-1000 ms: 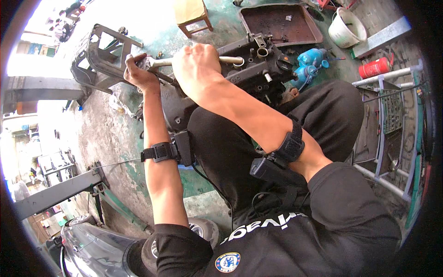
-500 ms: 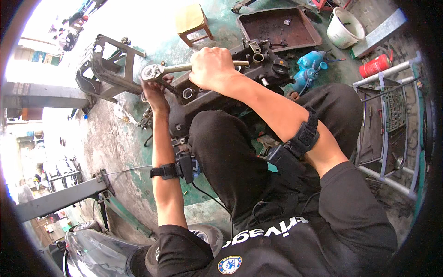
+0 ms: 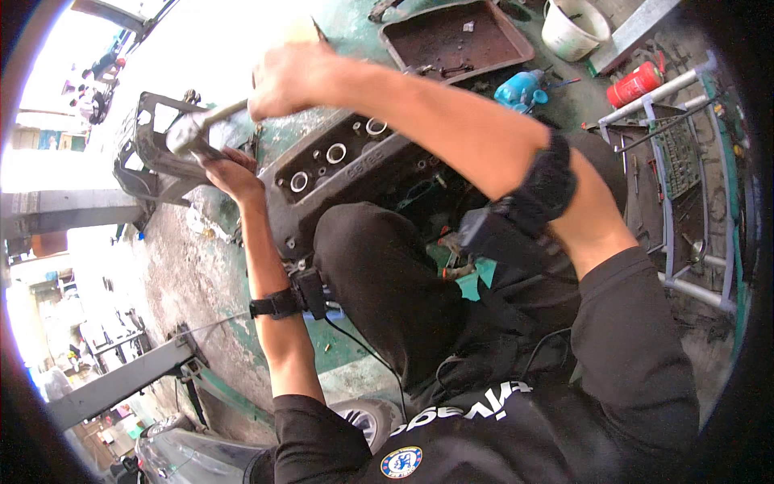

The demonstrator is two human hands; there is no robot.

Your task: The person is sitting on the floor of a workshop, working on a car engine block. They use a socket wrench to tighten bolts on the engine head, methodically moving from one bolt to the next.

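A metal ratchet wrench (image 3: 220,113) is raised at the upper left, its head blurred. My right hand (image 3: 290,82) is wrapped round its handle. My left hand (image 3: 230,171) is closed just below the ratchet head, on what looks like its socket or extension, partly hidden by the fingers. Beside both hands, in front of my knees, lies a dark engine (image 3: 281,218) with several round ports (image 3: 337,153) along its top; my right forearm crosses in front of its right part.
A metal stand (image 3: 145,149) is left of the hands. A shallow tray (image 3: 451,36), white bucket (image 3: 572,32), blue containers (image 3: 518,90) and red extinguisher (image 3: 634,83) sit farther back. A tool trolley (image 3: 677,161) is at my right. A car (image 3: 193,456) shows at lower left.
Both hands and the wrench have moved left, away from the engine's top, uncovering more of its ports. My right hand rose over the last half second. The camera's view has shifted slightly.
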